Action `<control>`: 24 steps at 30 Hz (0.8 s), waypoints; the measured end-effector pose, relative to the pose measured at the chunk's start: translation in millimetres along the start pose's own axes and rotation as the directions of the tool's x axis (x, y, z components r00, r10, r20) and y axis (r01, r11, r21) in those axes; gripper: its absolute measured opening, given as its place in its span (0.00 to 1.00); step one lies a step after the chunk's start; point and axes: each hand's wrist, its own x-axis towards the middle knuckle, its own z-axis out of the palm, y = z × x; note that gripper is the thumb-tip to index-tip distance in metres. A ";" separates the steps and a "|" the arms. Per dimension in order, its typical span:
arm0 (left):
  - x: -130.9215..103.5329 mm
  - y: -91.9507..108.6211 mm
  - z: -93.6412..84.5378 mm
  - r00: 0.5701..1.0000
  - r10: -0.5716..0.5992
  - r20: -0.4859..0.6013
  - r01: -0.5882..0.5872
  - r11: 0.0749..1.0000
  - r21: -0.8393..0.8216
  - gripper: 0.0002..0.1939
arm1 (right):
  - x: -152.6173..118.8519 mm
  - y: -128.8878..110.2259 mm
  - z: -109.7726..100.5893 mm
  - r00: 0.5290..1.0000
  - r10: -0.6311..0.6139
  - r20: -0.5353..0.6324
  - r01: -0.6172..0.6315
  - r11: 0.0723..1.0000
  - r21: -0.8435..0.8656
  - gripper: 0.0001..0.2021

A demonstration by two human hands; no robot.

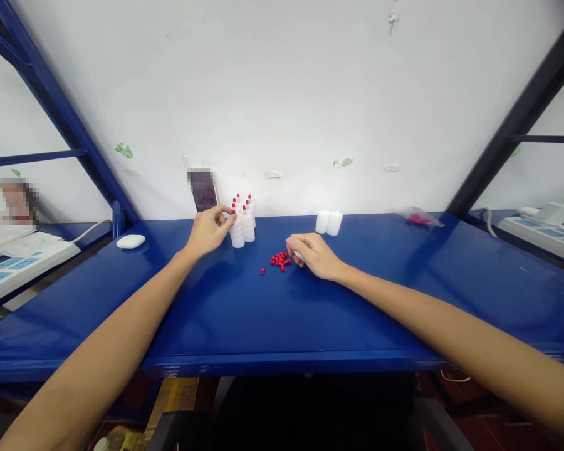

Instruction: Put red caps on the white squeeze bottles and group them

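My left hand (208, 229) pinches the red cap at the top of a small white squeeze bottle (237, 234), which stands upright at the front left of a tight group. Several more white bottles (249, 230) with red-tipped nozzles stand in that group, partly hidden behind one another. My right hand (314, 254) is closed just above the table, with a bit of something white showing between its curled fingers; most of it is hidden. Beside those fingers lies a small pile of loose red caps (280, 259). One single red cap (262, 271) lies apart, left of the pile.
Two white bottles (328, 222) without red caps stand near the wall. A clear bag (418, 217) with red pieces lies at the back right of the blue table (282, 319). A dark phone-like object (203, 189) leans on the wall. At the left lies a white oval case (130, 241).
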 end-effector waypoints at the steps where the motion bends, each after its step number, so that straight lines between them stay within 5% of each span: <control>1: 0.0 -0.7 -0.9 1.000 -0.004 -0.011 0.005 1.000 0.010 0.14 | -0.1 -0.4 -0.1 1.000 0.000 -0.002 0.000 1.000 -0.001 0.21; 19: -3.2 -4.8 -2.3 0.992 -0.030 -0.121 0.035 0.999 0.035 0.15 | -0.2 -0.2 -0.7 1.000 0.005 -0.001 -0.005 1.000 -0.006 0.21; 24: -6.4 12.6 -10.0 0.966 0.160 -0.201 -0.157 0.987 0.031 0.11 | -0.2 -0.7 -0.9 1.000 0.005 0.002 -0.005 1.000 -0.007 0.21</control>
